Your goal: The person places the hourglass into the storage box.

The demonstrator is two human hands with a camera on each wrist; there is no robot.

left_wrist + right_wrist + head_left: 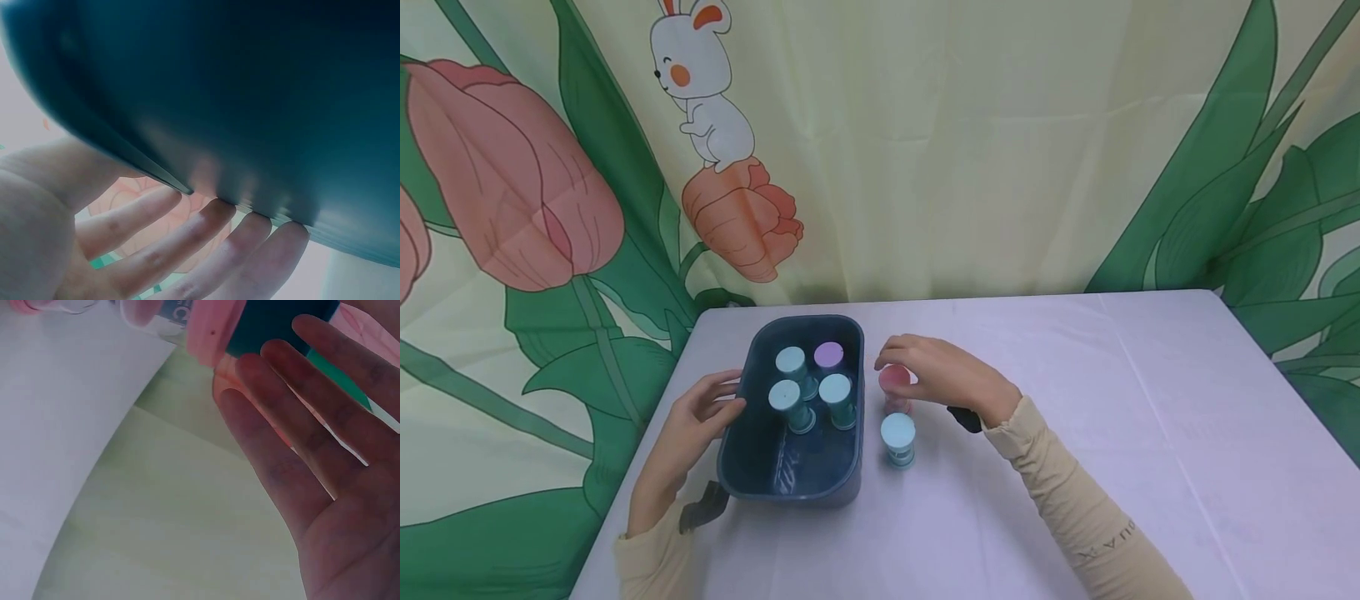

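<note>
My left hand (695,425) touches the left outer wall of a dark blue plastic bin (793,492), its fingers extended along the wall in the left wrist view. Inside the bin stand three light-blue sand timers and a purple sand timer (828,356). To the right of the bin, my right hand (943,372) is over a pink sand timer (895,377), thumb and fingers on either side of its cap. The right wrist view shows those fingers (281,419) nearly straight beside the pink cap. A light-blue sand timer (898,432) stands on the table just in front of the pink one.
A white cloth covers the table (1045,333). Behind it hangs a pale curtain (962,150) printed with tulips, leaves and a rabbit on a carrot. Dark straps (703,507) circle both wrists.
</note>
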